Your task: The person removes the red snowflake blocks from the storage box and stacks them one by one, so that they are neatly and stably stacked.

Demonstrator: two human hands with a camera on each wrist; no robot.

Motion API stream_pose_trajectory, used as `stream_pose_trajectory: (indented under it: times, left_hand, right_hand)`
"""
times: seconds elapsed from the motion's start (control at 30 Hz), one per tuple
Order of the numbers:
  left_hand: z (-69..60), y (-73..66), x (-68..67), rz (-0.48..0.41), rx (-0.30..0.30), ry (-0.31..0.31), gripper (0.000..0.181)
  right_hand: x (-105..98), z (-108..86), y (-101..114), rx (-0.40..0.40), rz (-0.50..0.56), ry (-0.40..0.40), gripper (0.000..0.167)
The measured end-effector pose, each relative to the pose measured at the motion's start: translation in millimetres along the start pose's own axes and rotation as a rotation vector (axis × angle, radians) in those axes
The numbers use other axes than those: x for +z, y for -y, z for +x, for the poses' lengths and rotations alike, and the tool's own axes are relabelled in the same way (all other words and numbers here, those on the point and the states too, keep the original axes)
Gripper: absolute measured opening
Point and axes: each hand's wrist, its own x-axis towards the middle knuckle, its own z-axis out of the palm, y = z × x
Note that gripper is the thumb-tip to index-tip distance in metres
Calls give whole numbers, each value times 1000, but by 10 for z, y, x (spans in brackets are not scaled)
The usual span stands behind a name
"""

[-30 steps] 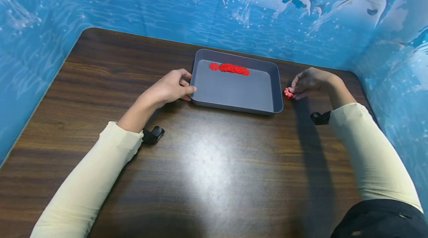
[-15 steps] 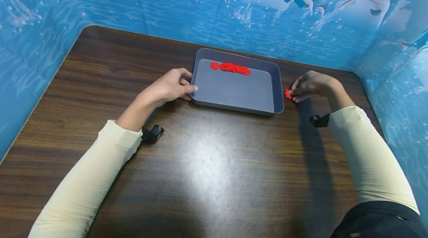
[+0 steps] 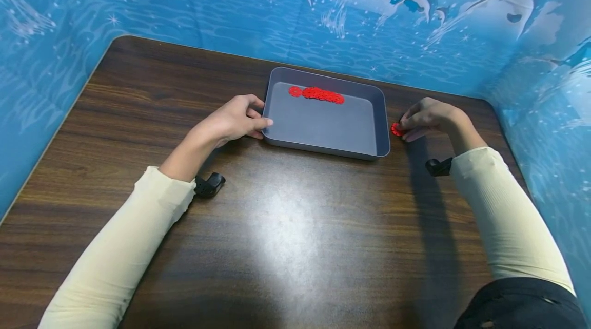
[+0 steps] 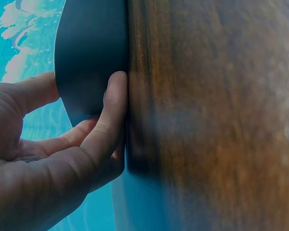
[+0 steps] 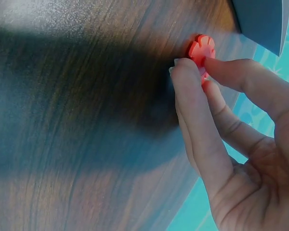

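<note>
A grey rectangular tray [image 3: 323, 126] lies on the table. Its left front corner is held by my left hand [image 3: 231, 122], thumb over the rim and fingers along the outer wall [image 4: 89, 57]. In the tray, near its back wall, several red notched plastic discs [image 3: 323, 95] overlap in a row, and one red disc [image 3: 295, 92] lies at the row's left end. Just right of the tray, my right hand [image 3: 427, 116] pinches a red notched disc [image 5: 202, 49] between thumb and fingertips, close to the tabletop. Whether more discs sit behind it is hidden.
The dark wood table [image 3: 295, 226] extends around the tray, with its far edge close behind. A blue dolphin-print cloth [image 3: 208, 11] hangs behind and at both sides. Black wrist cameras [image 3: 210, 185] sit at both cuffs.
My right hand has tilted and lowered slightly, and the disc in its fingers has turned and shows less of its face. The left hand and the tray have kept their places.
</note>
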Motion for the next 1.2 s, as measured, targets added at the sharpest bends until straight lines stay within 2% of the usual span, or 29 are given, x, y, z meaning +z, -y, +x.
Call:
stream_pose_trajectory:
  times: [0.23,0.47,0.57,0.83,0.97,1.1,1.2]
  left_hand:
    - [-2,32,5,-4,-11,-7,66]
    - [-19,43,-3,-6,-12,-11,66]
    - [-20,46,-12,2,-13,-13,66]
    - [-25,49,-32,5,-12,-13,67]
    - [-23,49,-33,4,-9,-18,68]
    - [-6,41,-18,1,2,-13,68]
    - [18,32,6,2,9,-6,67]
  right_hand:
    - [36,20,5,1,-4,-20,32]
    - [-37,-19,-8,14,3,-14,15]
    - [-64,-51,55,4,-20,-34,14]
    - [-105,-179,450,-55,-125,-64,31]
    - [-58,-207,685,-97,-226,-73,34]
    - [3,-197,887,-119,-280,-53,33]
    - [56,-179,1000,-120,-259,-16,34]
